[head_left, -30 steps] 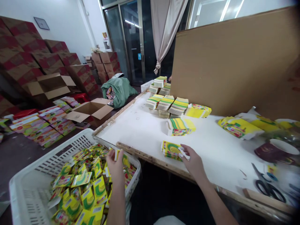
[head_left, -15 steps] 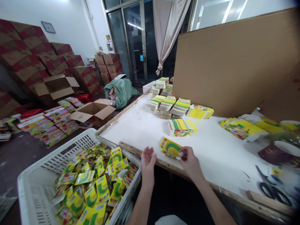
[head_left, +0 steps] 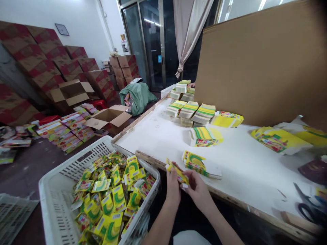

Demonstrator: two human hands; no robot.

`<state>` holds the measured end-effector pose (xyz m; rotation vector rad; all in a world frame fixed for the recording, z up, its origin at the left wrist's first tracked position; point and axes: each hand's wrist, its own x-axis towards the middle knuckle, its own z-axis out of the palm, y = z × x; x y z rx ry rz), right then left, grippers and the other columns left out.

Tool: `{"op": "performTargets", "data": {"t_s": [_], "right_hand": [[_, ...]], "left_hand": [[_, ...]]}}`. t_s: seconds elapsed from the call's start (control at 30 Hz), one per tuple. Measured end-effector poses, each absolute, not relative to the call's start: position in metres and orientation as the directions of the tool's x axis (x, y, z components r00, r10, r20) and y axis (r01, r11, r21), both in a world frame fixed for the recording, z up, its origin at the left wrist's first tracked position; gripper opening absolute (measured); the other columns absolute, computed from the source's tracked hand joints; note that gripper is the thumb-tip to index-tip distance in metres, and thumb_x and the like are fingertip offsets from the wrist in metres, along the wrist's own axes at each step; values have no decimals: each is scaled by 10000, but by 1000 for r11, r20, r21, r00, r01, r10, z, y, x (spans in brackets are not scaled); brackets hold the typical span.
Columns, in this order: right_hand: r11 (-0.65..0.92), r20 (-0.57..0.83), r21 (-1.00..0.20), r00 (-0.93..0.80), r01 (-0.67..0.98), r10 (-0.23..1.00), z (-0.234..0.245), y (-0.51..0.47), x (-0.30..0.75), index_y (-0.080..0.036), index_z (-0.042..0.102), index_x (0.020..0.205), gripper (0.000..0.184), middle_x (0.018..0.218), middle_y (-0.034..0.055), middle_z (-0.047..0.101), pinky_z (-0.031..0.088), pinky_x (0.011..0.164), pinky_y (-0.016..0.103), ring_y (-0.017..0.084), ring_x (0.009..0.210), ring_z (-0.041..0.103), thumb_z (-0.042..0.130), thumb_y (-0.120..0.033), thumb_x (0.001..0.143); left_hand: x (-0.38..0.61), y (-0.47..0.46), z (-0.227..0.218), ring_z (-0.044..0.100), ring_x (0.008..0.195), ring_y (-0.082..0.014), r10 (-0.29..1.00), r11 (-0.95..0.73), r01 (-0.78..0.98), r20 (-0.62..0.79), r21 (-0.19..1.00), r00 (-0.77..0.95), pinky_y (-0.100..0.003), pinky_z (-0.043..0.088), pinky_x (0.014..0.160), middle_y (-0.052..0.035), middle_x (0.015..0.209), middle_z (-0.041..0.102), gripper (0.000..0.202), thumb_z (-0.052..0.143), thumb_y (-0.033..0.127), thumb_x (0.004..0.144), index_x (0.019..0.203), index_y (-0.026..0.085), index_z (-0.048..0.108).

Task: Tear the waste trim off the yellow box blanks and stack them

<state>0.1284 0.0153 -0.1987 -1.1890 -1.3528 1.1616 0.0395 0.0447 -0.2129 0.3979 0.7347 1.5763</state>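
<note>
Dozens of yellow-and-green packets (head_left: 109, 194) lie heaped in the white basket (head_left: 76, 160) at the far left, just off the edge of the surface (head_left: 242, 163). Moving right, the left hand (head_left: 171, 186) is up at the surface's near edge. Its fingers are curled closed around one single packet (head_left: 177, 171), which is tilted with its left end raised. Right beside it, the right hand (head_left: 197, 189) meets the same packet from the other side, thumb and fingertips pinched on its lower right end. So both hands are closed on that one packet, held in the air at the wooden edge and touching nothing below. By the look of it, this is the handling step: one packet, apart from the heap, being turned or straightened between the two hands. Just to the right and a little beyond, a small stack (head_left: 198, 161) of like packets sits on the surface, near the hands but not touching them. If the packet belongs there, and that is only a judgement, the move calls for flattening it and matching its face and direction to the stack. It then needs letting go squarely so the pile does not slide. Further right comes bare white surface, then black scissors (head_left: 309, 208) at the far right edge, well apart from the hands.
</note>
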Motion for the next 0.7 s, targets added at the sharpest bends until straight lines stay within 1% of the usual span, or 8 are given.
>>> {"op": "performTargets", "data": {"t_s": [0.13, 0.23, 0.37, 0.43, 0.5, 0.6, 0.63, 0.7], "right_hand": [[87, 97, -988, 70, 126, 993, -199, 27, 150, -186, 547, 784, 102, 760, 23, 591, 447, 682, 308, 188, 746, 556, 518, -242, 704], [94, 107, -980, 64, 173, 992, -192, 25, 157, -182, 582, 794, 135, 767, 30, 612, 450, 698, 317, 197, 757, 560, 504, -273, 732], [83, 83, -995, -3, 48, 997, -185, 18, 152, -179, 582, 897, 218, 853, 52, 633, 469, 711, 316, 199, 799, 580, 483, -320, 763], [103, 103, -994, -24, 31, 994, -187, 19, 153, -180, 582, 858, 177, 824, 44, 634, 476, 716, 313, 196, 792, 586, 523, -288, 732], [159, 162, -980, 12, 119, 987, -191, 22, 159, -179, 589, 782, 109, 779, 34, 631, 475, 721, 315, 194, 775, 587, 544, -239, 704], [262, 335, -872, 112, 414, 936, -198, 28, 176, -193, 626, 780, 132, 791, 39, 629, 463, 710, 328, 195, 774, 577, 510, -177, 720], [303, 420, -796, 118, 524, 900, -199, 29, 181, -206, 641, 783, 156, 803, 42, 628, 454, 711, 336, 198, 785, 570, 501, -162, 729], [406, 572, -605, 20, 685, 820, -197, 29, 186, -230, 658, 746, 185, 796, 40, 627, 431, 708, 345, 198, 790, 557, 495, -142, 751]], "left_hand": [[39, 38, -210, 577, 811, -148, 997, -39, -644, -11, 764, -73, -268, 439, 769, -36, 877, 622, 267, 633, 302, 699, 913, 161, 561], [38, 38, -206, 593, 770, -160, 995, -57, -592, -5, 804, -103, -288, 453, 744, -45, 849, 646, 207, 606, 257, 723, 892, 141, 579], [37, 39, -206, 599, 747, -159, 987, -69, -558, -23, 827, -157, -280, 468, 709, -43, 837, 654, 196, 608, 260, 718, 869, 138, 582], [37, 39, -206, 600, 733, -162, 989, -62, -496, -15, 866, -149, -282, 475, 696, -48, 814, 647, 193, 600, 271, 723, 853, 131, 572], [37, 36, -201, 593, 810, -175, 976, -126, -392, 44, 911, -212, -297, 471, 738, -61, 891, 620, 260, 598, 257, 724, 948, 144, 529], [32, 29, -182, 472, 1083, -206, 866, -376, -120, 302, 919, -398, -350, 384, 919, -100, 1161, 477, 478, 596, 205, 723, 1151, 189, 384], [29, 26, -174, 422, 1137, -211, 832, -443, -13, 406, 896, -379, -364, 343, 962, -104, 1209, 433, 503, 585, 194, 729, 1179, 199, 360], [23, 23, -160, 392, 1159, -219, 840, -500, 173, 524, 848, -141, -381, 309, 988, -97, 1221, 424, 504, 573, 201, 737, 1196, 211, 367]]}}
